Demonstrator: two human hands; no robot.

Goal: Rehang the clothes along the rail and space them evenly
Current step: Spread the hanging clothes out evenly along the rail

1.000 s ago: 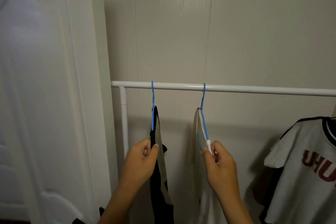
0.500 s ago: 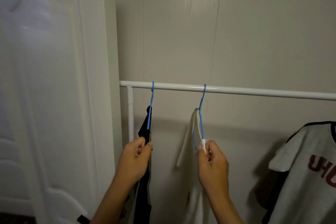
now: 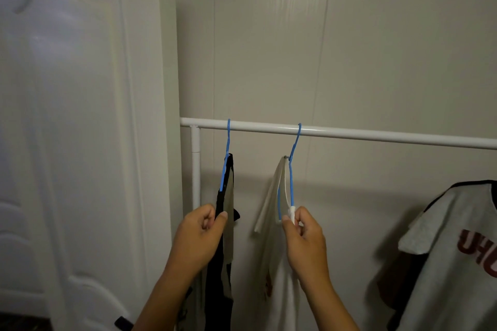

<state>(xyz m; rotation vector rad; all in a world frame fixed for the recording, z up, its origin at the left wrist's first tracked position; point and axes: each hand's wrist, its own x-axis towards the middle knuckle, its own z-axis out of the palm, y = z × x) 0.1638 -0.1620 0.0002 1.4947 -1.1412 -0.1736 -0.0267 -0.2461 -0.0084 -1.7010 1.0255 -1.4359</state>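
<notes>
A white rail (image 3: 376,134) runs left to right across the wall. Two blue hangers hook over it near its left end. The left hanger (image 3: 226,158) carries a black and beige garment (image 3: 224,263), and my left hand (image 3: 200,234) is pinched on that garment's shoulder edge. The right hanger (image 3: 291,169) carries a white garment (image 3: 274,250). My right hand (image 3: 305,239) grips the lower end of this hanger together with the white cloth. A white T-shirt with dark red letters (image 3: 457,250) hangs at the far right, its hanger out of view.
A white panelled door (image 3: 67,142) stands close on the left. The rail's white upright post (image 3: 195,174) is just left of the black garment. A pale panelled wall lies behind the rail. Bare rail runs between the white garment and the T-shirt.
Both hangers have stayed on the rail with my hands still gripping them. The black garment swung left and back. The view has shifted a little to the left.
</notes>
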